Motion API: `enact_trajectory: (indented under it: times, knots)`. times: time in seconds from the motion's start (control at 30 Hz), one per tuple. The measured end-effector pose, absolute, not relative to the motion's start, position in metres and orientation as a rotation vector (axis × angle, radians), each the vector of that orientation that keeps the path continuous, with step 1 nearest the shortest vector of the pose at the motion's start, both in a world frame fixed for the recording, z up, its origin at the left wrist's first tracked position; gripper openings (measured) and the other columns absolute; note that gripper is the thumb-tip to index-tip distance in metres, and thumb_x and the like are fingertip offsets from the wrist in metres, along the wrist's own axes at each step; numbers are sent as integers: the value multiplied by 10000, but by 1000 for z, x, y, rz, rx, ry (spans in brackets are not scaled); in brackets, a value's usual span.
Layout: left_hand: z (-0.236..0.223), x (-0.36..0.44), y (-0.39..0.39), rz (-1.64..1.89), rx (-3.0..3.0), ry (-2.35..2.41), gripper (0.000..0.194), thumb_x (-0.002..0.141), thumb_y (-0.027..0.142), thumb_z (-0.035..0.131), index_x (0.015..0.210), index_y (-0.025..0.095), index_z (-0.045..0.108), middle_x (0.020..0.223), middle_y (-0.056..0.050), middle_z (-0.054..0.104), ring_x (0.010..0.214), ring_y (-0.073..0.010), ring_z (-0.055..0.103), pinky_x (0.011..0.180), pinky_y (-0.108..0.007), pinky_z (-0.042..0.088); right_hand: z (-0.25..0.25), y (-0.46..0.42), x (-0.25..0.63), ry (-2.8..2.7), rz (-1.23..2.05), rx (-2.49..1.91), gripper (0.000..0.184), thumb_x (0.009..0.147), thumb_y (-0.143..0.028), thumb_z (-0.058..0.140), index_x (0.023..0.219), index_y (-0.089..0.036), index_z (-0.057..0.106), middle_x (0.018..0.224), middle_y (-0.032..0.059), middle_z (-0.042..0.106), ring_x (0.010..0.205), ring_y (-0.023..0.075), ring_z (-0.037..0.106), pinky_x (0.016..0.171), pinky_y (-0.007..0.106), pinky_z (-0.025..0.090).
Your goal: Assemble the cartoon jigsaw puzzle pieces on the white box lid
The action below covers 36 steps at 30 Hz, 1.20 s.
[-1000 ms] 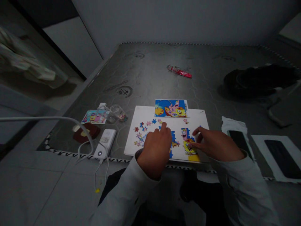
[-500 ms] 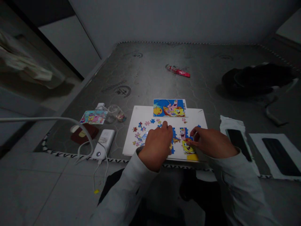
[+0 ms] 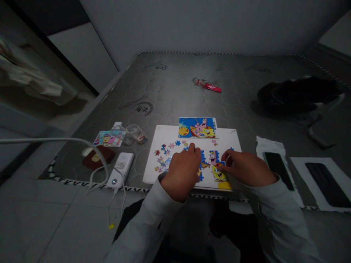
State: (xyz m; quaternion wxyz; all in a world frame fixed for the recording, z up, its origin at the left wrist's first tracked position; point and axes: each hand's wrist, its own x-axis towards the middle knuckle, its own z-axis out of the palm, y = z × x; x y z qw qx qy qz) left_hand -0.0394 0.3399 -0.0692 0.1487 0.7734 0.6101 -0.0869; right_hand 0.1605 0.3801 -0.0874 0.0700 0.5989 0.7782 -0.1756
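Note:
A white board [image 3: 164, 132] carries loose jigsaw puzzle pieces [image 3: 166, 153] on its left and joined sections at its front right. My left hand [image 3: 185, 171] is closed over the blue joined section [image 3: 202, 160], its fingers curled down; whatever is at their tips is hidden. My right hand [image 3: 248, 168] has thumb and forefinger bent together at the right edge of the section with a yellow cartoon character [image 3: 219, 175], gripping a piece there. The picture card [image 3: 197, 128] with the printed scene lies at the board's back edge.
Left of the board are a white power bank [image 3: 122, 168] with a cable, a clear plastic container [image 3: 134, 133], a colourful card [image 3: 108, 138] and a brown item [image 3: 98, 157]. A red package [image 3: 207, 86] lies behind. Phones [image 3: 278, 168] and a black bag [image 3: 298, 95] are right.
The view has tilted slightly, so everything sits a little lower. Both hands keep nearly the same place over the puzzle; the pieces show no clear shift.

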Motion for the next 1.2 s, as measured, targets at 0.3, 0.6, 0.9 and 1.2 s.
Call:
enact_trajectory:
  times: [0.3,0.6,0.9,1.2]
  knots:
    - [-68,-36,340,-233,2238,1726,575,716,348,791,1179,193,488,1240,-109,520,961,-256,654,731,-358,534,-90,381,161,2357,-523,1799,274,783,-514,649,883,-261,615,753,-23,687,660,154,614,534,263,312]
    - [-66,-36,341,-276,2203,1743,574,734,339,776,1207,216,475,1260,-112,514,972,-244,650,741,-346,529,-88,379,158,2344,-517,1831,277,783,-515,652,885,-259,625,754,-17,693,667,160,620,529,270,304]
    - [-70,-39,339,-219,2264,1736,572,716,333,783,1187,201,488,1237,-101,523,930,-253,656,702,-361,538,-87,381,160,2393,-553,1764,341,788,-473,668,1052,-274,582,790,-29,704,671,160,636,535,255,342]
    - [-68,-41,341,-286,2205,1759,573,722,283,765,1217,212,485,1253,-117,509,971,-273,650,746,-377,538,-87,383,160,2422,-626,1621,737,708,-384,743,1373,-378,424,973,-6,712,778,199,664,602,263,407]
